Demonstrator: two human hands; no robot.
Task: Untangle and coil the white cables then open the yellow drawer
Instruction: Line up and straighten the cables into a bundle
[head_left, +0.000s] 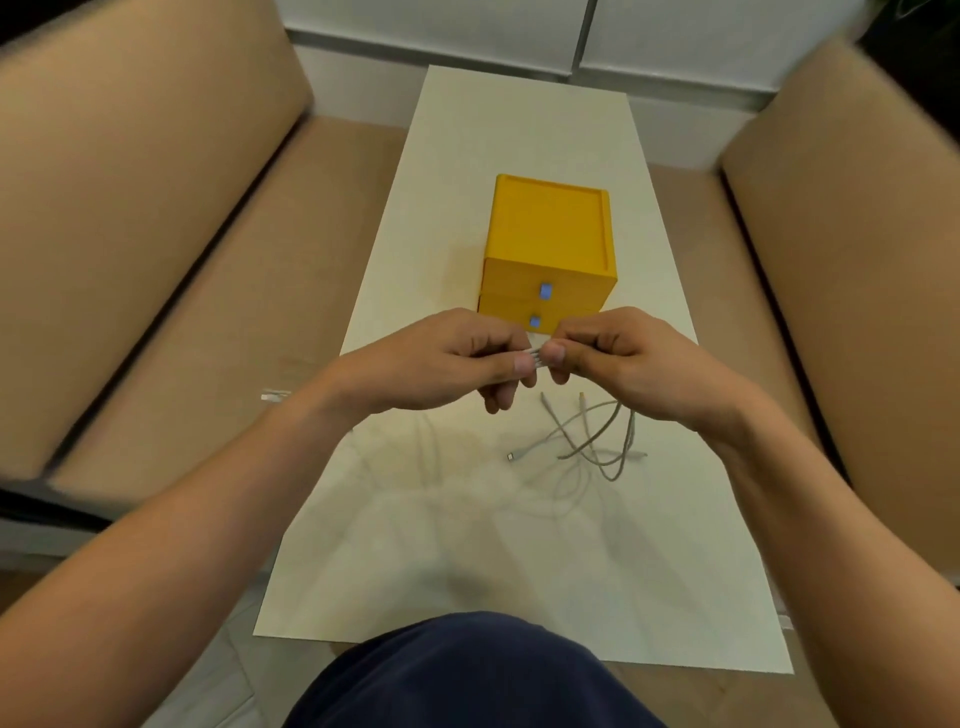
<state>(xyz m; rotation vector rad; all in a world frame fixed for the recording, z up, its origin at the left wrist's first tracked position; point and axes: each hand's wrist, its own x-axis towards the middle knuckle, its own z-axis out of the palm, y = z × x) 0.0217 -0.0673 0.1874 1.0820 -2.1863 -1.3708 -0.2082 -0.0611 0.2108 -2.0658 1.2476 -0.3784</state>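
A yellow drawer box (550, 244) stands mid-table with two shut drawers, each with a small blue handle (545, 291). Just in front of it, my left hand (447, 361) and my right hand (618, 358) meet above the table. Both pinch a small bundle of white cable strands (536, 359) between thumbs and fingers. Loose white cables (592, 441) lie tangled on the table below my right hand, with a connector end (510, 457) pointing left. Fainter, blurred cable loops spread over the table below my hands.
The narrow white table (524, 135) runs away from me between two tan sofas (130, 249), (852, 270). A small white object (274, 397) lies on the left sofa seat by the table edge. My dark-clothed knee (467, 675) is at the bottom.
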